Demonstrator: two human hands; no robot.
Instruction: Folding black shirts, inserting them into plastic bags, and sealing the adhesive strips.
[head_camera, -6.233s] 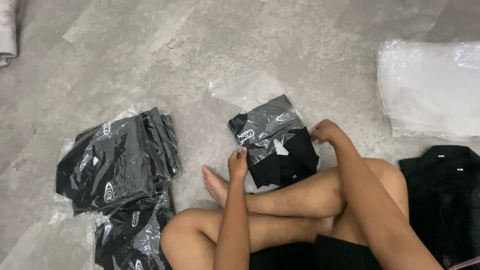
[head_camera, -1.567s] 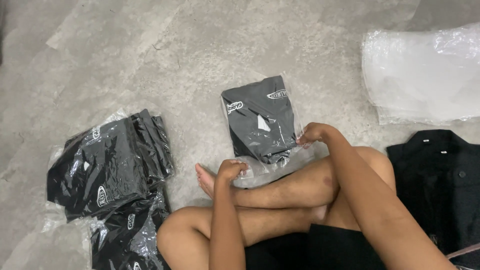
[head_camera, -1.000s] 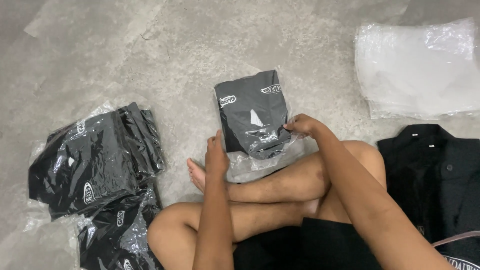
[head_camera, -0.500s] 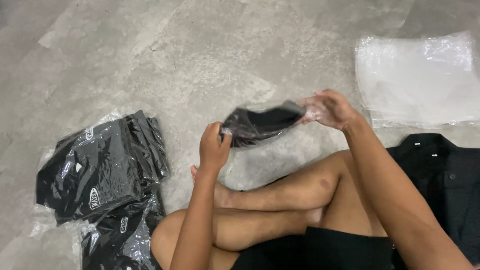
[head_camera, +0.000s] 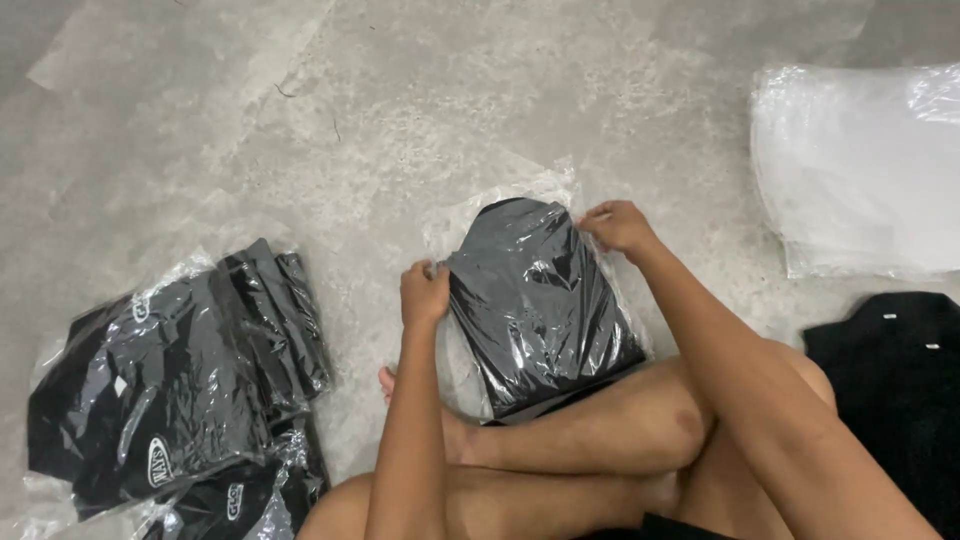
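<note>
Bagged black garment (head_camera: 545, 300), lifted moments ago, is now being pressed flat on the floor (head_camera: 400, 110); left hand (head_camera: 424, 293) and right hand (head_camera: 620, 226) fingers are pinching the bag's edges.

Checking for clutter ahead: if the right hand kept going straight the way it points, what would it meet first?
The right hand points up-left past the clear plastic bag holding a folded black garment. Beyond looks like only bare grey concrete floor, though depth is unclear.

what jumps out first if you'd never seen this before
First, the black folded garment in a clear plastic bag at the centre, resting against the seated person's crossed legs, with the left hand and right hand pinching its edges. Next, the heap of bagged black garments on the grey floor at lower left, and the stack of empty clear bags at upper right.
</note>
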